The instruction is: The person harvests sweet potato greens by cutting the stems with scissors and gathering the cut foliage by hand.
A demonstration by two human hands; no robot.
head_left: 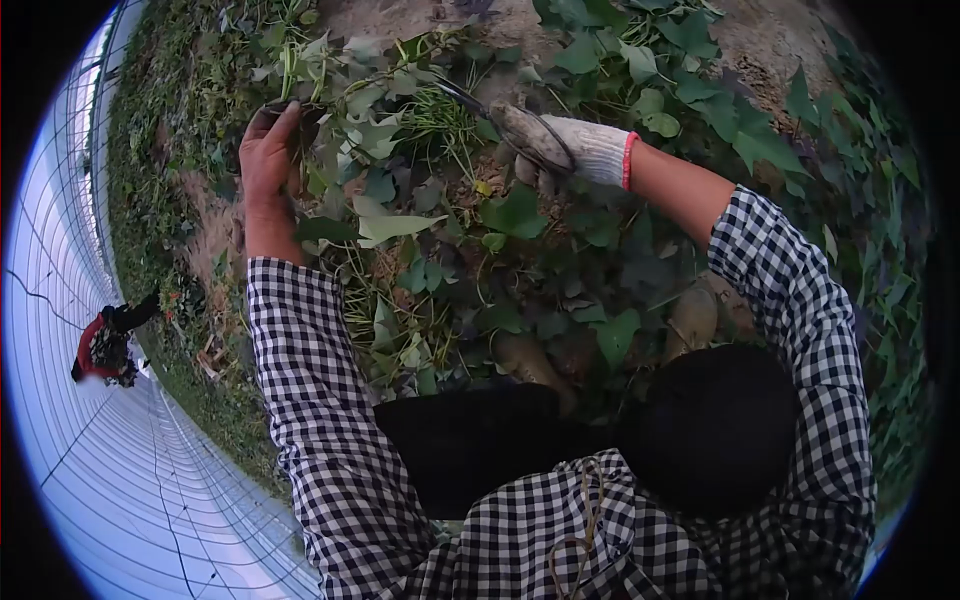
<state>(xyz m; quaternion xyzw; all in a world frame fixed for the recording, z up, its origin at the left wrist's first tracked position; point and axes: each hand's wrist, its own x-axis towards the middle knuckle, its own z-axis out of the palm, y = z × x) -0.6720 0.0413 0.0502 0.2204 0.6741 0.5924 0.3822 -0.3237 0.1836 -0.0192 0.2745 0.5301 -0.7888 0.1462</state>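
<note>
My left hand [267, 160], bare, is closed around a bunch of leafy vine stems [290, 72] at the upper left. Its thumb and curled fingers pinch the stems, and their tips stick up past the hand. My right hand [535, 142] wears a white knit glove with a red cuff and grips a pair of scissors [463, 99]. The scissors' dark blades point left toward a clump of thin green stems [440, 120]; whether they touch it I cannot tell. A long leafy vine [390, 70] stretches between my two hands.
Dense heart-leaved vines [620, 230] cover the ground around me, with bare soil [780, 50] at the upper right. My boots [693, 318] stand among the leaves. Another person [105, 348] in red and dark clothing is far off at the left, beneath a ribbed greenhouse roof [160, 480].
</note>
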